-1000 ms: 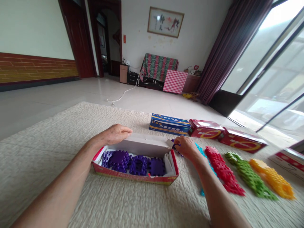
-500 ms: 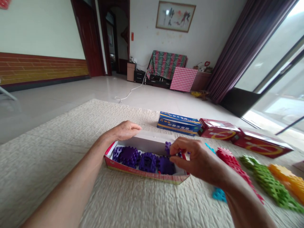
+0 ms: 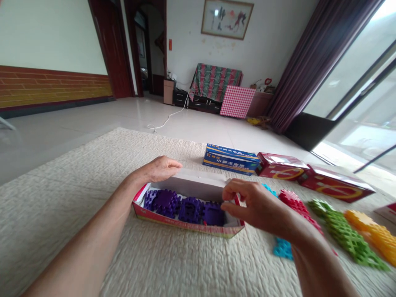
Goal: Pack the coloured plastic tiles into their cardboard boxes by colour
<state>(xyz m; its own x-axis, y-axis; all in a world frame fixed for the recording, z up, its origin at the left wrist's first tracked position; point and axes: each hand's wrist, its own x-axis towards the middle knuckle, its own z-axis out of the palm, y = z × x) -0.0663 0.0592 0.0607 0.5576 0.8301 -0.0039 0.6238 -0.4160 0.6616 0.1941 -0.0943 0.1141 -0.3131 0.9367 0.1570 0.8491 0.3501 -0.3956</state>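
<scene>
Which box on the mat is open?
The red box holding purple pieces, between the left hand and right hand; the blue box and two dark red boxes farther back look shut. Another, far right, is cut off.

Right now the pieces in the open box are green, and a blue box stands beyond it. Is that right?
The colour is wrong: the head view shows purple pieces in the open box. A blue box does stand beyond it.

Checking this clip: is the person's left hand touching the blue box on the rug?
Apart. The head view shows bare rug between the fingertips of the left hand and the left end of the blue box.
</scene>
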